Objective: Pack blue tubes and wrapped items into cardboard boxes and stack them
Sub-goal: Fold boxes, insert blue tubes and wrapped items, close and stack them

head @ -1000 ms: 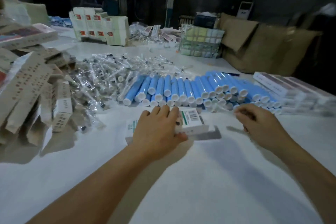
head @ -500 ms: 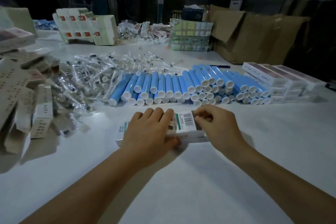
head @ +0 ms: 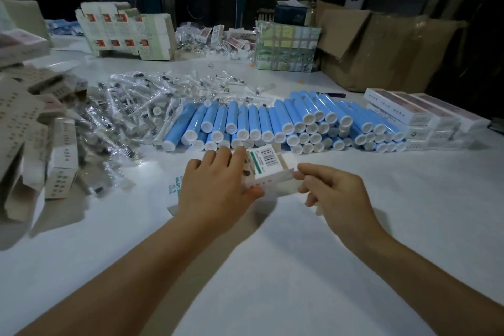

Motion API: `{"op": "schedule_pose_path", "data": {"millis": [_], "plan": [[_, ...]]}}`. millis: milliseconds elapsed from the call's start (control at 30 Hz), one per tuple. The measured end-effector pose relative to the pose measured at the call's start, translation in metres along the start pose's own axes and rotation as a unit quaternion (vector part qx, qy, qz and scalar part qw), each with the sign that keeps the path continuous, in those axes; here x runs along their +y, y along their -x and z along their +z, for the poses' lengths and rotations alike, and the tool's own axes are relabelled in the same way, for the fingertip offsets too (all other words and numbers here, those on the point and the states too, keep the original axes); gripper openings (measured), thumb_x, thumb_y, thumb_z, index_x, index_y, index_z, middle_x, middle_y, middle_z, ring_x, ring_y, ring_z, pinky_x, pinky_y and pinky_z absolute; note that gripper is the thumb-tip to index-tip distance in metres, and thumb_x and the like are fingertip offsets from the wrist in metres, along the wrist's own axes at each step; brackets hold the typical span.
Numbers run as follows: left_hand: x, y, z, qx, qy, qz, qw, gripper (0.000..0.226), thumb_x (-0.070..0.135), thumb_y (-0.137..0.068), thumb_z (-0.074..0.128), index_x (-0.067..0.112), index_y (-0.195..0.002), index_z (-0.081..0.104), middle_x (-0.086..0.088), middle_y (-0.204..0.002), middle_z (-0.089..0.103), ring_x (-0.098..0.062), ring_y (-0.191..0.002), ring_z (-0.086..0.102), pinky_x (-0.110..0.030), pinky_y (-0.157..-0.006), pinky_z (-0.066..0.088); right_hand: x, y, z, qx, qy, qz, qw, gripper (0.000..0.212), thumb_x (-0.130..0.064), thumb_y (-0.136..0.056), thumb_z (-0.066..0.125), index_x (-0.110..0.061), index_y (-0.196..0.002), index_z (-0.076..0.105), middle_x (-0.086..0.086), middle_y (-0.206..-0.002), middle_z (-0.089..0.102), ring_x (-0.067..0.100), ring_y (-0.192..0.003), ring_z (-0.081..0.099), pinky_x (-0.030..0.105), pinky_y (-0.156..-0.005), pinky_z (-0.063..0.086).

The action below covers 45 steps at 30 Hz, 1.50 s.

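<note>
White barcoded carton held above table, blue white-capped tubes stacked behind, clear-wrapped items heaped left

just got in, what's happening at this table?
A person is packing at a white table. The left hand holds down a small white cardboard box with a barcode label, while the right hand pinches its end flap. Behind it lie a row of blue tubes with white caps, a heap of clear-wrapped items to the left and stacked finished white boxes to the right.
</note>
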<state>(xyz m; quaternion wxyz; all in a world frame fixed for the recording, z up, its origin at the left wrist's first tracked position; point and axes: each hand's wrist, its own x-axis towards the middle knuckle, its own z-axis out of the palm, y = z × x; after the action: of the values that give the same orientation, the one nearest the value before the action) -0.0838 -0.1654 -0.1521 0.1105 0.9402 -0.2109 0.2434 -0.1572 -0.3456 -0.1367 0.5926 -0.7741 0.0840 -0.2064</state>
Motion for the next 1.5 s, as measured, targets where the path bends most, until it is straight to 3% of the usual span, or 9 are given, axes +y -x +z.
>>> {"op": "schedule_pose_path", "data": {"millis": [333, 533, 633, 833, 933, 1033, 1133, 1367, 1500], "plan": [[0.01, 0.006, 0.002, 0.015, -0.016, 0.02, 1.0, 0.077, 0.07, -0.078, 0.054, 0.021, -0.136, 0.043, 0.0, -0.12, 0.057, -0.022, -0.103, 0.052, -0.037, -0.085, 0.041, 0.006, 0.0, 0.007, 0.002, -0.001, 0.038, 0.999, 0.032, -0.004, -0.092, 0.055, -0.008, -0.123, 0.062, -0.002, -0.095, 0.068, -0.003, -0.054, 0.058, 0.01, -0.051, 0.045], [0.014, 0.009, 0.001, 0.006, -0.019, 0.04, 0.999, 0.074, 0.066, -0.083, 0.05, 0.021, -0.14, 0.037, -0.001, -0.123, 0.054, -0.022, -0.107, 0.049, -0.037, -0.089, 0.039, 0.006, 0.002, 0.012, -0.019, 0.0, 0.041, 0.999, 0.033, 0.0, -0.091, 0.055, -0.01, -0.121, 0.065, -0.021, -0.079, 0.068, -0.004, -0.059, 0.06, 0.01, -0.054, 0.046], [0.016, 0.009, -0.003, 0.0, -0.026, 0.042, 0.999, 0.073, 0.062, -0.082, 0.053, 0.018, -0.139, 0.04, -0.003, -0.121, 0.056, -0.024, -0.105, 0.051, -0.038, -0.087, 0.039, 0.006, 0.0, 0.01, -0.024, -0.013, 0.057, 0.998, 0.041, -0.003, -0.09, 0.057, -0.011, -0.13, 0.056, -0.014, -0.085, 0.07, -0.001, -0.058, 0.06, 0.012, -0.054, 0.046], [0.021, 0.013, -0.008, 0.001, -0.036, 0.062, 0.997, 0.07, 0.052, -0.07, 0.073, 0.008, -0.123, 0.058, -0.008, -0.1, 0.063, -0.028, -0.087, 0.058, -0.042, -0.073, 0.044, 0.004, -0.008, 0.008, -0.038, 0.0, 0.068, 0.997, 0.063, -0.011, -0.09, 0.061, -0.017, -0.146, 0.034, -0.011, -0.058, 0.063, 0.006, -0.048, 0.051, 0.023, -0.05, 0.044], [0.023, 0.014, -0.009, 0.0, -0.037, 0.07, 0.997, 0.069, 0.052, -0.072, 0.071, 0.009, -0.124, 0.057, -0.008, -0.101, 0.063, -0.028, -0.087, 0.057, -0.042, -0.074, 0.044, 0.002, -0.009, 0.01, -0.044, -0.009, 0.07, 0.997, 0.05, -0.013, -0.092, 0.06, -0.021, -0.139, 0.045, -0.016, -0.053, 0.06, 0.003, -0.047, 0.048, 0.019, -0.045, 0.042], [0.024, 0.015, -0.009, -0.002, -0.032, 0.071, 0.997, 0.069, 0.053, -0.075, 0.066, 0.01, -0.128, 0.053, -0.007, -0.106, 0.062, -0.028, -0.092, 0.056, -0.042, -0.077, 0.043, 0.002, -0.007, 0.011, -0.035, -0.014, 0.062, 0.997, 0.016, -0.012, -0.092, 0.059, -0.021, -0.105, 0.064, -0.016, -0.056, 0.063, -0.001, -0.043, 0.05, 0.015, -0.041, 0.039], [0.027, 0.016, -0.01, -0.011, -0.033, 0.073, 0.997, 0.072, 0.057, -0.079, 0.059, 0.013, -0.135, 0.046, -0.005, -0.113, 0.058, -0.026, -0.098, 0.053, -0.04, -0.082, 0.04, 0.004, -0.004, 0.013, -0.024, 0.0, 0.043, 0.999, 0.017, -0.012, -0.093, 0.057, -0.026, -0.085, 0.061, -0.009, -0.076, 0.067, -0.007, -0.052, 0.058, 0.009, -0.045, 0.041], [0.031, 0.016, -0.01, 0.002, -0.035, 0.075, 0.997, 0.073, 0.057, -0.081, 0.059, 0.01, -0.135, 0.047, -0.007, -0.115, 0.059, -0.028, -0.099, 0.053, -0.04, -0.081, 0.039, 0.009, -0.004, 0.017, -0.004, 0.099, -0.056, 0.993, 0.021, -0.012, -0.095, 0.052, -0.028, -0.083, 0.059, -0.005, -0.097, 0.059, 0.01, -0.094, 0.061, 0.014, -0.07, 0.052], [0.028, 0.011, -0.009, 0.014, 0.003, 0.043, 0.999, 0.078, 0.067, -0.081, 0.051, 0.018, -0.14, 0.037, -0.002, -0.124, 0.054, -0.023, -0.108, 0.049, -0.036, -0.087, 0.037, 0.005, -0.011, 0.009, 0.054, 0.114, -0.087, 0.988, 0.03, -0.025, -0.092, 0.059, -0.027, -0.122, 0.058, -0.011, -0.105, 0.049, 0.011, -0.101, 0.052, 0.015, -0.075, 0.05]]}}
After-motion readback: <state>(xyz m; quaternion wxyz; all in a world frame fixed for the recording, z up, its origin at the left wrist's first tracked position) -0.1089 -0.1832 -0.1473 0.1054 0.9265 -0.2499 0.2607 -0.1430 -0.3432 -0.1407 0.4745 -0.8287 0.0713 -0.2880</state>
